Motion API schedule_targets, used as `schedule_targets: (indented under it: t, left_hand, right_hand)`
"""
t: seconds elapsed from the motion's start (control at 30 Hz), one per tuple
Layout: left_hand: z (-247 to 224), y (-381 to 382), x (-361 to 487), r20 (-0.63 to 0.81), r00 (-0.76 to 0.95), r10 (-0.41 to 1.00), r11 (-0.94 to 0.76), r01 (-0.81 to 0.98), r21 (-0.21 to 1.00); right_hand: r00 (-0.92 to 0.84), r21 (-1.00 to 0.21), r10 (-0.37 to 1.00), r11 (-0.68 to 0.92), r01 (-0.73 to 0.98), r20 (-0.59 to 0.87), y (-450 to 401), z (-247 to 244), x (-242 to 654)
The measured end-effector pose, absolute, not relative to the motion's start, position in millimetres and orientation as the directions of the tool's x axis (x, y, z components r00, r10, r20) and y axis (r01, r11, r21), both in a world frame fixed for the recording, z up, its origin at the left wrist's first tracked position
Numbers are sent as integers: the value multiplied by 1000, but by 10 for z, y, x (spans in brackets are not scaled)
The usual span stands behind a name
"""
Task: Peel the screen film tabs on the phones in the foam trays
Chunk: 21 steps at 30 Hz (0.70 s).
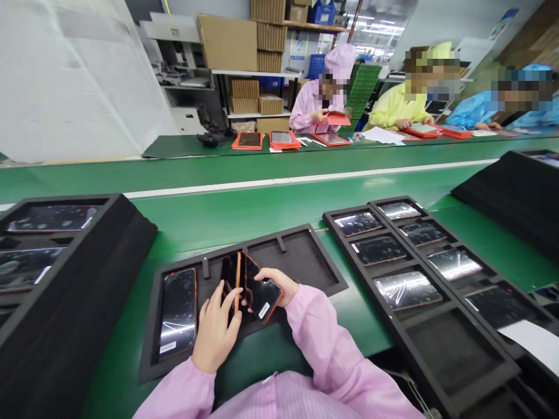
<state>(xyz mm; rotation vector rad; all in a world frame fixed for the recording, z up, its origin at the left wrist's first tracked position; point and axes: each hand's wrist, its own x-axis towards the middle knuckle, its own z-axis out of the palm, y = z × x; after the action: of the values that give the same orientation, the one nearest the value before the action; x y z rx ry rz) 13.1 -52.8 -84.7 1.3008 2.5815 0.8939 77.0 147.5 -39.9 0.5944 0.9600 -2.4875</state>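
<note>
My right hand [279,285] grips a black phone [267,291] with an orange edge and a white label, its thumb over the glass. The phone is tilted above a black foam tray [308,259]. Right beside it, a second phone [230,269] with an orange side edge is tipped up in the tray. My left hand [217,331] has its fingers against this second phone, thumb and index at its orange edge; its lower part is hidden behind the hand. Another labelled phone [178,311] lies in the tray's left compartment.
Two foam trays [454,349] holding several phones stand at the right. Foam stacks rise at the left [109,262] and far right [506,198]. The green bench [244,215] runs across. Co-workers [305,105] sit opposite, with orange-edged devices [283,138] before them.
</note>
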Motion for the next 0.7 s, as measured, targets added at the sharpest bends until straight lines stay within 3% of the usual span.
schedule_targets:
  t: [0.1, 0.33, 0.5, 0.63, 0.7]
  left_hand:
    - [-863, -541, 153, 179, -616, 767, 427, 699, 574]
    - [-825, -630, 146, 133, -677, 724, 352, 528, 772]
    - [-788, -694, 97, 87, -780, 620, 331, 359, 873]
    - [-825, -727, 106, 119, -767, 631, 316, 393, 864]
    - [-854, -720, 125, 164, -758, 631, 327, 452, 830]
  right_hand:
    - [-824, -484, -250, -709, 513, -508, 1554, -436, 865]
    - [-856, -549, -207, -691, 471, -474, 1733, -454, 991]
    - [-863, -602, 147, -772, 206, -484, 2052, -307, 1276]
    - [-778, -668, 401, -744, 32, -483, 2218, -234, 1855]
    - [-649, -741, 573, -671, -21, -501, 2233, -239, 2240]
